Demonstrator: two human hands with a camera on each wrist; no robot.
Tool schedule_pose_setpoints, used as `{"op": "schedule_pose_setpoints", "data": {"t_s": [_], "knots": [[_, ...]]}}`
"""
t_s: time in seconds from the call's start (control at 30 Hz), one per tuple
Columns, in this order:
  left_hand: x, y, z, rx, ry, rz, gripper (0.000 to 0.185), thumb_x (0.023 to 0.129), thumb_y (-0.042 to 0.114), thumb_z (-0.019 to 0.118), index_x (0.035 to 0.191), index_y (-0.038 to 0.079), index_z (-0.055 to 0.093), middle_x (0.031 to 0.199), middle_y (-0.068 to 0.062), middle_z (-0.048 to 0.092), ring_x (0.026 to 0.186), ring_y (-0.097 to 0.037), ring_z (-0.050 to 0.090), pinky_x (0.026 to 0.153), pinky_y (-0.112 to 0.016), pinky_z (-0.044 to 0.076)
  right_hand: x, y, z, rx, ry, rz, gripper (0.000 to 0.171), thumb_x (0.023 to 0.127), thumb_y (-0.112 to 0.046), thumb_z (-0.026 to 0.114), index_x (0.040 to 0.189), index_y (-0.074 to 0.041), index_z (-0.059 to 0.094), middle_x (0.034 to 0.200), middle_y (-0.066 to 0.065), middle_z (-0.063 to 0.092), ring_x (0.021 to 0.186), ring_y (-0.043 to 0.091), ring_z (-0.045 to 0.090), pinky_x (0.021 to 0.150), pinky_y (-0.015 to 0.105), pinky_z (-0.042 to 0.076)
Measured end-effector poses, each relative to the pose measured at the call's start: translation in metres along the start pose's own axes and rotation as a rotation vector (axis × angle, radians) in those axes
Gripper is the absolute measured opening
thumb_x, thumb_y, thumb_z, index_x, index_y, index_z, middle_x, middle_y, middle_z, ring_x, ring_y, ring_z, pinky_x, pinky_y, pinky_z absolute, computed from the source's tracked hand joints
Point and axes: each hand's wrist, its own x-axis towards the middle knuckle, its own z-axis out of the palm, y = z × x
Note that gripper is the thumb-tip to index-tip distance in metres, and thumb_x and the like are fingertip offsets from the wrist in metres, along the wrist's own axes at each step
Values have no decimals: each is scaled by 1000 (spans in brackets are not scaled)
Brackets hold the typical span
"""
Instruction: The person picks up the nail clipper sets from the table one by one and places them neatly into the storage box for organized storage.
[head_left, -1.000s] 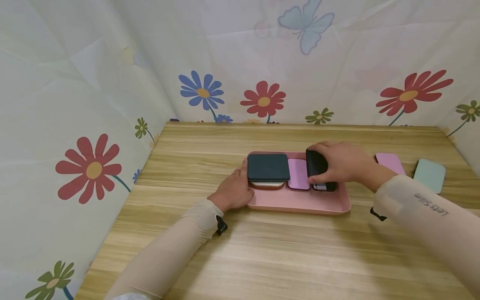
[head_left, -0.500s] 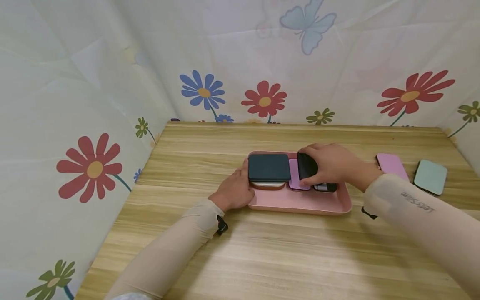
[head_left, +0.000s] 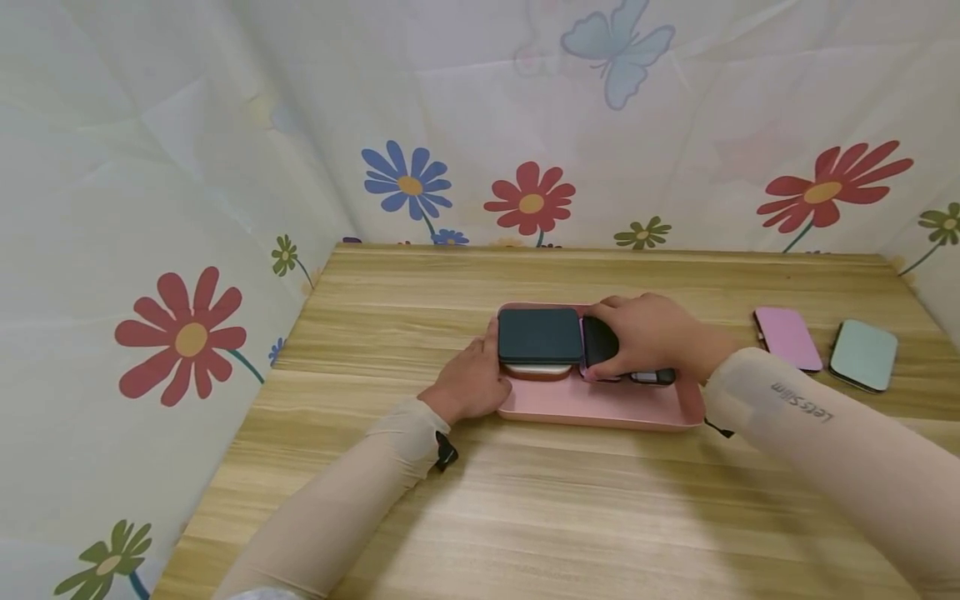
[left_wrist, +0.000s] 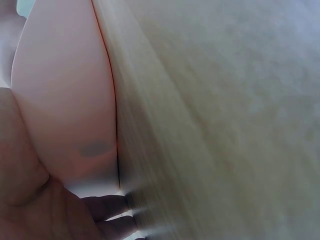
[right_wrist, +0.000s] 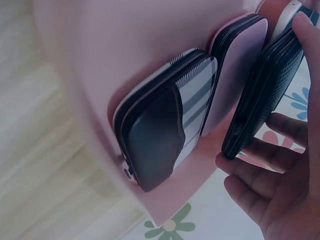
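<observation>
My right hand holds a black zipped case tilted above the pink tray, thumb on one side and fingers on the other. A lilac zipped case lies just beneath it, mostly covered in the head view. Right of that, a black case with a plaid panel sits in the tray. On the tray's left, a dark teal case rests on top of a white and brown one. My left hand lies against the tray's left wall, fingers stretched along it.
To the right of the tray, a pink case and a mint green case lie on the wooden table. A flower-printed sheet hangs behind the table and along its sides.
My right hand has carried the black case leftward, from over the plaid case to over the lilac one, and somewhat lower. My left hand stays at the tray's side.
</observation>
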Motion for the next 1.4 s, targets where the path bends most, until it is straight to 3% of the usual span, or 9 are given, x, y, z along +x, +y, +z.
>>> {"op": "schedule_pose_setpoints", "data": {"t_s": [0.77,1.13,1.4], "knots": [[0,2,-1,16,-8,-17,90,95,29,49,160,4,-10,157,-23,36,146,-27,37,114,-37,37,3,-4,11,-33,-3,-13,104,71,-79,69,150,-14,48,140,14,53,102,36,65,96,55,48],[1,1,1,6,-15,-22,89,96,29,48,160,5,-10,160,-21,33,149,-27,32,116,-36,35,-2,-2,14,-37,-32,-20,124,60,-86,70,157,-16,36,154,12,42,124,38,56,99,58,45],[1,1,2,5,-11,-28,90,95,29,48,160,5,-10,160,-21,32,148,-27,32,115,-37,35,-3,-3,14,-61,-30,-34,110,69,-76,74,155,-16,40,154,9,40,131,36,50,100,58,45]]}}
